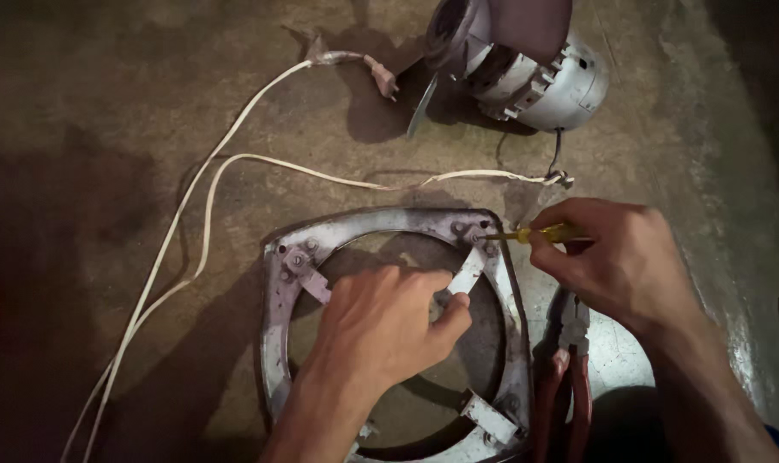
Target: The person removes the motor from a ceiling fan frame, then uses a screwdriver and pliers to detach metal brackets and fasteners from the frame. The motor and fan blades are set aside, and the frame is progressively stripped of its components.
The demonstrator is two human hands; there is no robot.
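The metal fan frame (pixel 389 343) lies flat on the concrete floor (pixel 106 103). The left hand (pixel 389 326) rests inside the frame's ring, fingers closed on a support arm (pixel 468 270). The right hand (pixel 625 257), at the frame's upper right corner, grips a yellow-handled screwdriver (pixel 535 233) with its tip on a corner screw. Red-handled pliers (pixel 568 377) lie just right of the frame; the fan motor (pixel 535 73) and its white cord (pixel 209 206) lie beyond it.

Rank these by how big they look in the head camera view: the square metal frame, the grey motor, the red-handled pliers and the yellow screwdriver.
1. Square metal frame
2. Grey motor
3. Red-handled pliers, partly hidden under the right hand
4. Yellow screwdriver, mostly hidden in that hand

The motor lies farther away, so its true size is unsure.
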